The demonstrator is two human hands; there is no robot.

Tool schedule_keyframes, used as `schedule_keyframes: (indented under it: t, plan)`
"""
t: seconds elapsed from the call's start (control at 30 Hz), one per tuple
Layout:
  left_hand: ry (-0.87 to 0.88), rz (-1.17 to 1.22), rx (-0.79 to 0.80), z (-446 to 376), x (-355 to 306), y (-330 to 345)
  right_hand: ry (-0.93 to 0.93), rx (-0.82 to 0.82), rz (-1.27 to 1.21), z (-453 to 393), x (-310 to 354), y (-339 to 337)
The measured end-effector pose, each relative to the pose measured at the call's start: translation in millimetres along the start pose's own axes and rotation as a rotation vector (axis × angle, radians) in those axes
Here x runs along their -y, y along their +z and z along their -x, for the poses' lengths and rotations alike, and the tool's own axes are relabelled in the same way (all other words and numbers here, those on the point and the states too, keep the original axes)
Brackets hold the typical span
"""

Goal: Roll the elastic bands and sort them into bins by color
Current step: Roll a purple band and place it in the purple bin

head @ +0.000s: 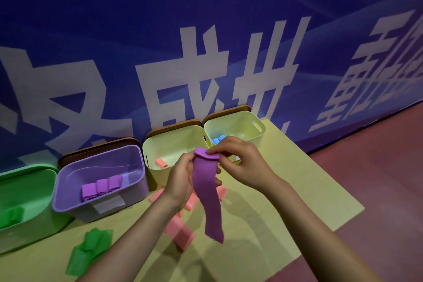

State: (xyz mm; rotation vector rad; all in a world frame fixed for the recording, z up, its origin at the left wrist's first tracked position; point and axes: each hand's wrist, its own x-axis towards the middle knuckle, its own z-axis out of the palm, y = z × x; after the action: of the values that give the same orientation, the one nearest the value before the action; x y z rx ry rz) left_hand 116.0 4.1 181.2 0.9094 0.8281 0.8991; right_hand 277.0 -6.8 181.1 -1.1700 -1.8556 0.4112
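**Purple band held up, first fold of the roll just begun**

A person holds a purple elastic band point(207, 192) in the air above a yellow mat point(286, 194). The two hands are close together at the band's top end. The left hand point(183, 181) grips the strip from behind and beside it, fingers curled round it. The right hand point(238, 158) pinches the top edge, which is bent over into a short flap. The band's long axis runs nearly straight down from the hands, its free end dangling towards the viewer, slightly twisted. It looks soft, flat and matte.

The purple bin point(68, 181) sits to the left of the hands, so the left hand is nearer to it. Three rolled purple bands point(100, 188) already lie inside. To judge by this, rolling comes first, then a move leftward.

Loose pink bands point(180, 233) and green bands point(89, 252) lie on the mat. A green bin point(34, 208) stands far left; two pale bins stand behind the hands.
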Motion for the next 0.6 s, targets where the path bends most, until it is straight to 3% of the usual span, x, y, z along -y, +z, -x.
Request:
schedule_keyframes:
  t: [0.1,0.23,0.43,0.6]
  plan:
    - [-0.015,0.035,0.046,0,4,-4,0.006,0.041,0.055,2,4,-1]
    - [0.035,-0.109,-0.039,2,8,-6,0.043,0.025,0.029,4,8,2]
    - [0.141,-0.27,-0.082,6,7,-7,0.401,-0.077,-0.325,5,20,18]
    - [0.227,-0.394,-0.094,6,10,-10,0.47,-0.074,-0.415,4,26,22]
